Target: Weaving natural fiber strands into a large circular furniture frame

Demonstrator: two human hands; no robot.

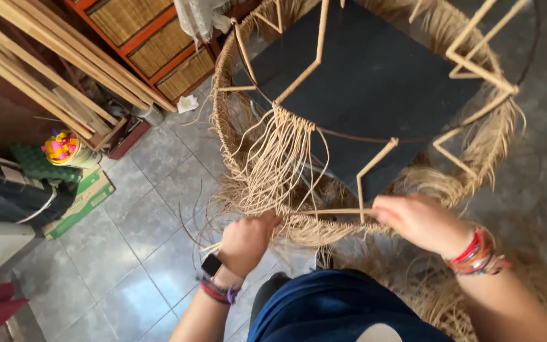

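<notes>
The left hand (pixel 245 242) is closed in a fist around a bundle of pale raffia strands (pixel 273 168), its fingers pressed together and curled on the fibres at about 7 o'clock from the frame's centre. The strands rise from that fist toward 12 o'clock, where they hang from a dark metal ring. A smartwatch and woven bracelets sit on that wrist.

The right hand (pixel 418 220) is at about 4 o'clock, its fingers pinching the end of a thin raffia-wrapped rod (pixel 333 211) that runs level between the two hands. Red and multicoloured bracelets circle this wrist.

Both hands work at the near edge of a large round wire frame (pixel 375 136), partly wound in raffia, with angular wrapped struts crossing it. A dark square table (pixel 375 82) shows through the frame at 12 o'clock. Loose raffia (pixel 438 297) lies heaped at 5 o'clock, beside the person's blue clothing.

At 10 o'clock stands an orange-framed cabinet with woven fronts (pixel 159 44), and long wooden slats (pixel 52 57) lean beside it. A tub of coloured bits (pixel 64 147) sits at 9 o'clock above a green cardboard box (pixel 83 196) on the grey tiled floor (pixel 140 240).
</notes>
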